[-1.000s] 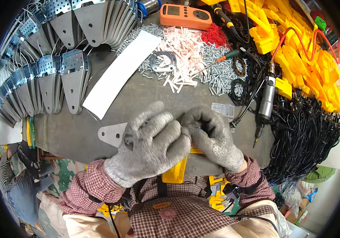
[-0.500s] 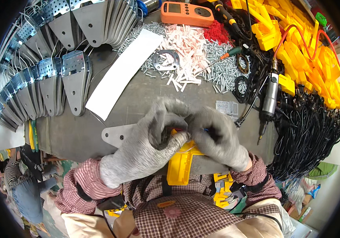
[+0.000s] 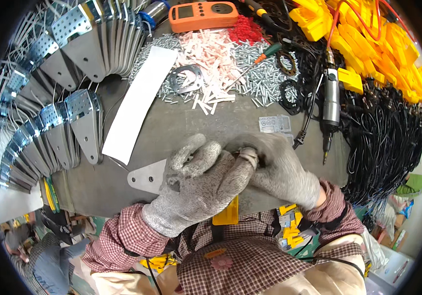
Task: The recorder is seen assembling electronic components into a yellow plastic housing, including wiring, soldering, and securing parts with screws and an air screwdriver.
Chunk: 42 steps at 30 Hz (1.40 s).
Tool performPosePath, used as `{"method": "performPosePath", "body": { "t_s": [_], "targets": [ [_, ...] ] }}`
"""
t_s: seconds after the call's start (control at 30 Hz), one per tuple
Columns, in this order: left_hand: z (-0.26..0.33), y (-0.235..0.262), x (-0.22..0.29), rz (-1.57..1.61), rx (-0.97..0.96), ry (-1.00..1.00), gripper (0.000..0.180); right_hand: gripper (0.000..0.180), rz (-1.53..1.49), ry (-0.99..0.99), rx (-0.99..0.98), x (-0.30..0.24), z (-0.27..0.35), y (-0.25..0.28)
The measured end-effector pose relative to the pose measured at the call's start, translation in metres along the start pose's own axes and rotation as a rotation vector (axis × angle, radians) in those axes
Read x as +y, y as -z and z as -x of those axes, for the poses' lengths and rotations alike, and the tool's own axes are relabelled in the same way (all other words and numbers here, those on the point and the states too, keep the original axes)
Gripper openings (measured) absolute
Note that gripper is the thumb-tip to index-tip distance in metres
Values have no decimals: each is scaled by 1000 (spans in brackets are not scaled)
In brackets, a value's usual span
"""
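Observation:
Both my hands wear grey knit gloves and meet at the middle, near the front edge of the table. My left hand [image 3: 198, 184] is closed, its fingers curled and its thumb pressed toward the other hand. Blurred by motion, my right hand [image 3: 280, 169] is closed too, its fingertips against the left thumb. What they pinch is hidden between the gloves. Below them the lower end of a yellow plastic housing [image 3: 227, 213] shows; the hands cover its upper part. A flat grey metal plate with holes [image 3: 144, 178] sticks out from behind my left hand.
Grey metal brackets [image 3: 87, 132] stand in rows at left, beside a white strip [image 3: 139, 105]. Behind lie pink sleeves [image 3: 206, 59], screws [image 3: 260, 66] and an orange meter [image 3: 203, 17]. At right are a power screwdriver [image 3: 331, 98], black cables [image 3: 383, 152] and yellow housings [image 3: 368, 54].
My hands have closed in on each other, and now cover most of the yellow housing and the white wire seen before. The view has shifted slightly, moving the table items in the picture.

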<state>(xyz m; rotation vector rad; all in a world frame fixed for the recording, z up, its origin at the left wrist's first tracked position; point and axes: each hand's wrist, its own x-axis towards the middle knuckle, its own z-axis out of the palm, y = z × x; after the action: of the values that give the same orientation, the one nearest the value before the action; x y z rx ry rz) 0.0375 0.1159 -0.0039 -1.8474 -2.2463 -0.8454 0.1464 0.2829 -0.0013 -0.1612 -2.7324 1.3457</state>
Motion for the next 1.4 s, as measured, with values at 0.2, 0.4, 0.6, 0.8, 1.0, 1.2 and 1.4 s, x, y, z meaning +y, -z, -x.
{"method": "performPosePath", "body": {
  "t_s": [0.2, 0.4, 0.6, 0.8, 1.0, 1.2, 1.4],
  "targets": [
    [2, -5, -19, 570, 49, 231, 29, 31, 130, 60, -24, 1, 3, 3],
    [-9, 4, -19, 330, -64, 63, 14, 33, -106, 3, -51, 15, 3, 5],
    [-5, 0, -21, 573, -99, 232, 26, 29, 253, 200, 42, 4, 13, 8],
    [-2, -1, -28, 416, -68, 54, 41, 23, 361, 291, 46, 14, 9, 4],
    [9, 34, -42, 1004, -77, 523, 54, 11, -282, -135, 25, 28, 2, -8],
    [7, 44, -50, 739, -167, 165, 30, 12, -280, -104, 9, 27, -3, -8],
    [2, 40, -6, -54, -283, -299, 18, 10, -243, -43, 56, 22, 0, -5]
  ]
}}
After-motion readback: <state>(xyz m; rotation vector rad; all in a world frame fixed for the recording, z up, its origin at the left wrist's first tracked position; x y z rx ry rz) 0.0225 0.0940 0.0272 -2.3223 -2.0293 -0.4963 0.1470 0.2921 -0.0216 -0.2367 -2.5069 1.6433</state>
